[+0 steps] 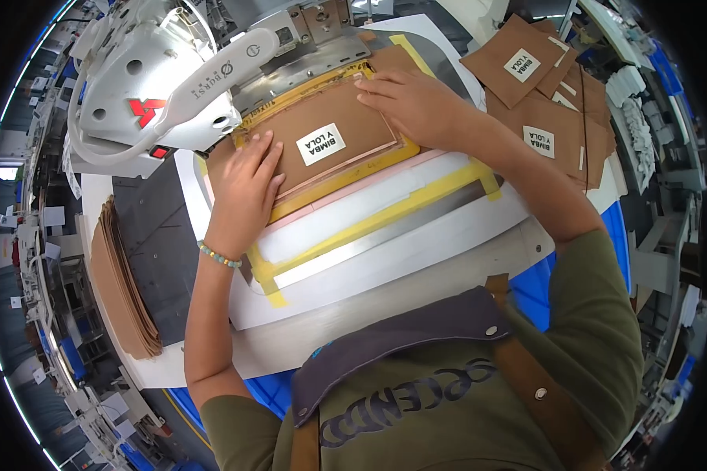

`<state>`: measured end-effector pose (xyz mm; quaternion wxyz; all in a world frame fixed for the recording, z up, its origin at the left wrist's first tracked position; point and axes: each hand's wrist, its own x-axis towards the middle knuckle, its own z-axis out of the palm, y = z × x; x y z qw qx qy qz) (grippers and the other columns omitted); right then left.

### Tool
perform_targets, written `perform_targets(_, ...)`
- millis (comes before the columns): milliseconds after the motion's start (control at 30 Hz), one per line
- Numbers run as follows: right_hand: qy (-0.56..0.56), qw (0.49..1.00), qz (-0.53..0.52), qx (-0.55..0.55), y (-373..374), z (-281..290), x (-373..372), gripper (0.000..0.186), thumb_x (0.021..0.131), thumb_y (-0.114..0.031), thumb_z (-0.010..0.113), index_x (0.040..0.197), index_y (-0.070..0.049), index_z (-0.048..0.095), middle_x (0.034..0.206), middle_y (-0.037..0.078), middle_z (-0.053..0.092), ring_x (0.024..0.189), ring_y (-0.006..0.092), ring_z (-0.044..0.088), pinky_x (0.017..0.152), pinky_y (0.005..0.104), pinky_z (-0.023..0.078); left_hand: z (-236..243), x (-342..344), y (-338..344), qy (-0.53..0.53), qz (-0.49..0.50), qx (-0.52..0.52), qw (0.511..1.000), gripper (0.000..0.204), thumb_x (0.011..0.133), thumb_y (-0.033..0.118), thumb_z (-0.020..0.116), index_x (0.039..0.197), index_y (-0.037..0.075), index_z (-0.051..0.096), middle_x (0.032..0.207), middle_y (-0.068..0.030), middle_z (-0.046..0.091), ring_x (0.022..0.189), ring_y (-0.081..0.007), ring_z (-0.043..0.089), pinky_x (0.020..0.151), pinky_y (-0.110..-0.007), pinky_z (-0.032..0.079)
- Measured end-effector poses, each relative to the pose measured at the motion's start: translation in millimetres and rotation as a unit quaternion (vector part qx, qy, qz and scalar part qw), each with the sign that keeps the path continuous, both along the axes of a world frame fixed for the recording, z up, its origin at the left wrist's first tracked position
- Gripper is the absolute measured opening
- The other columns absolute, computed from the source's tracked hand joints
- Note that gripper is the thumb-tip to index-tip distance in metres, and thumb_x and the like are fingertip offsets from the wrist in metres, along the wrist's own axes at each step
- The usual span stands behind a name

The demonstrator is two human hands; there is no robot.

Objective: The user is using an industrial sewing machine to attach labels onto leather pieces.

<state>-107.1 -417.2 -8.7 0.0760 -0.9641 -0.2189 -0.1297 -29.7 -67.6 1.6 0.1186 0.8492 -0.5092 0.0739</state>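
Observation:
A brown panel with a white printed label lies inside a yellow-edged rectangular frame. On its left edge rests my left hand, palm down with the fingers stretched out, a beaded bracelet at the wrist. My right hand lies across the far right corner of the panel and frame, its fingertips near the metal plate at the back. Neither hand grips anything that I can see. Part of the frame is hidden under both hands.
A white machine head with a pale lever arm stands at the back left. Several brown labelled pieces are piled on the right. A stack of brown sheets sits at the left. Yellow tape borders the white board in front.

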Motion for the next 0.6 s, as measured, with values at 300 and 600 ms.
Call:
perform_targets(300,-0.037,0.997,-0.004,-0.061,10,-3,2,0.052,0.091,-0.005,0.067,0.142,-0.001,0.063,0.154,0.011,0.058,0.138,0.0264,0.054,0.111,0.0408,0.048,-6,1,1,-0.038,0.010,0.028,0.999,0.052,0.102,0.020,0.069,0.150,0.004,0.059,0.156,-0.0174,0.055,0.146,-0.0358,0.051,0.117,-0.049,0.041)
perform_targets(600,-0.051,0.997,-0.009,-0.052,12,-1,2,0.051,0.089,-0.007,0.070,0.139,0.000,0.063,0.152,0.012,0.061,0.133,0.0262,0.057,0.105,0.0402,0.049,-1,1,1,-0.036,0.005,0.028,0.999,0.052,0.101,0.021,0.069,0.149,0.005,0.059,0.155,-0.0164,0.057,0.144,-0.0353,0.053,0.116,-0.048,0.041)
